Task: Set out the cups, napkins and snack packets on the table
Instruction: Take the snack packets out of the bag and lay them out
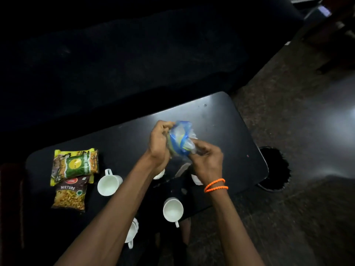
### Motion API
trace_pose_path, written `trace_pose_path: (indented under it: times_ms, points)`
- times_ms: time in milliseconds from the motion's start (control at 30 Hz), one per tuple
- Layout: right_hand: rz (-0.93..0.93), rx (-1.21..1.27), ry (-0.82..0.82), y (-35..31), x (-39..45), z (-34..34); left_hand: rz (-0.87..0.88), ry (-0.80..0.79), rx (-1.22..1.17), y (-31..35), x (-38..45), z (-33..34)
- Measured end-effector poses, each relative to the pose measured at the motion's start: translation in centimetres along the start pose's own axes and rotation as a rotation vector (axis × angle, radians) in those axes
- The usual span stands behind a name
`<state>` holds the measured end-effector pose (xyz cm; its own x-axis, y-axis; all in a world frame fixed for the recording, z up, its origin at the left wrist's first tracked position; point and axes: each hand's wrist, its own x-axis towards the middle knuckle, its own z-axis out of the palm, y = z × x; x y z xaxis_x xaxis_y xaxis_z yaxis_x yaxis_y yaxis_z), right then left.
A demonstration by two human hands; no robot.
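Both forearms reach up from the bottom edge toward the middle of the view, and between the two hands sits a crumpled clear plastic packet with blue bands (180, 139), lifted off the black table (221, 120). At the packet's nine o'clock, the left hand (159, 143) is curled around its side, fingers bent over the top. At its five o'clock, the right hand (208, 160) pinches the lower end of the wrapper with its fingertips; two orange bands (216, 185) circle that wrist. What the packet holds is too blurred to tell. Just under the hands, two white objects are mostly hidden by the wrists. Further toward six o'clock stands a white cup (172, 209) with its handle pointing down, and at seven o'clock another cup (132, 232) is half covered by the left forearm. At nine o'clock a third cup (108, 184) lies beside the snack packets: a green-and-yellow packet (76, 166) overlapping a brown one marked "MIXTURE" (70, 194).
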<state>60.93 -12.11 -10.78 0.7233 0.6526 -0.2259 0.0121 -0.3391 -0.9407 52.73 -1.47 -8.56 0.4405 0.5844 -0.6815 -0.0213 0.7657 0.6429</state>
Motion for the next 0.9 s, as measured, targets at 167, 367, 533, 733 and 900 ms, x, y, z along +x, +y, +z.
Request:
trace_pose_path:
  times_ms: [167, 367, 533, 733, 900]
  points:
    - [0.126, 0.059, 0.146, 0.9, 0.9, -4.3, 0.003, -0.304, 0.238, -1.6, 0.4, 1.7]
    - [0.103, -0.426, 0.132, 1.2, -0.2, -9.8, 0.147, -0.195, 0.569, -6.8, 1.2, 5.2]
    - [0.169, -0.496, -0.164, 2.6, -1.6, -14.5, 0.295, -0.171, 0.858, -10.8, 1.7, 10.3]
    - [0.066, -0.347, 0.371, 4.9, -1.4, -20.3, 0.097, -0.518, 0.778, -11.7, 1.1, 17.2]
    - [0.069, -0.416, 0.554, 7.2, -1.6, -24.5, -0.104, -0.635, 0.627, -13.6, 0.9, 21.3]
